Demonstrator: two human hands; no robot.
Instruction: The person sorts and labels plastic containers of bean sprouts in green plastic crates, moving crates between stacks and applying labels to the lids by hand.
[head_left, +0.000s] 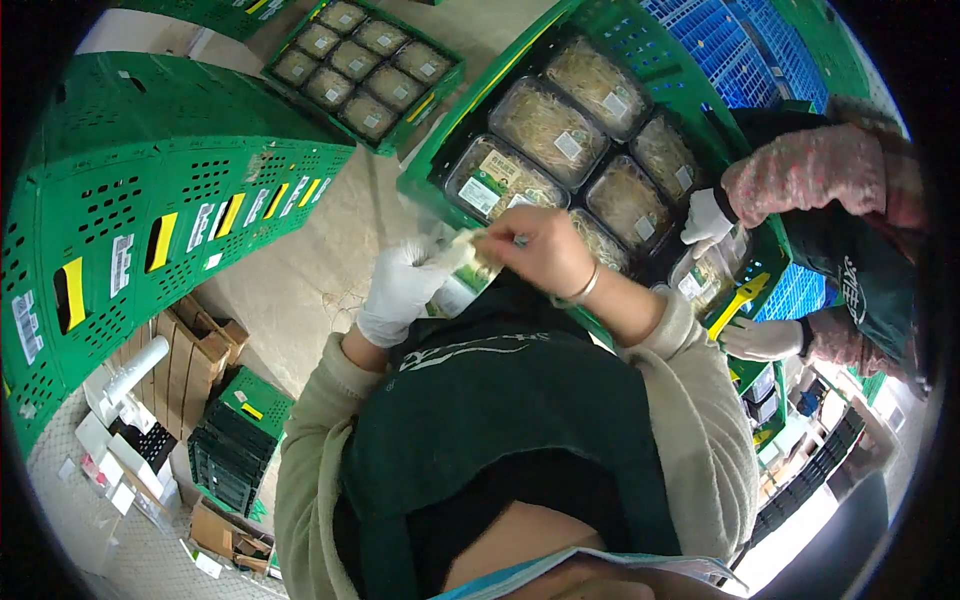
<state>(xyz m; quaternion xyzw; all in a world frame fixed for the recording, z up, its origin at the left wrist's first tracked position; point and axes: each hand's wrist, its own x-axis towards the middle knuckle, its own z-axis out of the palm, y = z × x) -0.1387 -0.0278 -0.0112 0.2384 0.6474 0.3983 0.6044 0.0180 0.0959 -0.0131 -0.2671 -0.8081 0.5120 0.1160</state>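
My left hand (401, 289), in a white glove, grips a strip of printed labels (466, 283) in front of my apron. My bare right hand (547, 251) pinches the strip's upper end between thumb and fingers. Just beyond my hands is a green plastic crate (480, 94) holding several dark plastic trays with clear lids, filled with what look like bean sprouts. The nearest left tray (517, 169) bears a large green-and-beige label and a white one. Other trays, such as the one behind it (547, 124), show only small white labels.
At the right, a co-worker's gloved hand (705, 217) touches a tray (705, 277); their other gloved hand (761, 339) is beside the crate's yellow handle. Stacked green crates (172, 195) line the left. Another filled crate (367, 67) sits on the floor, near blue plastic pallets (712, 52).
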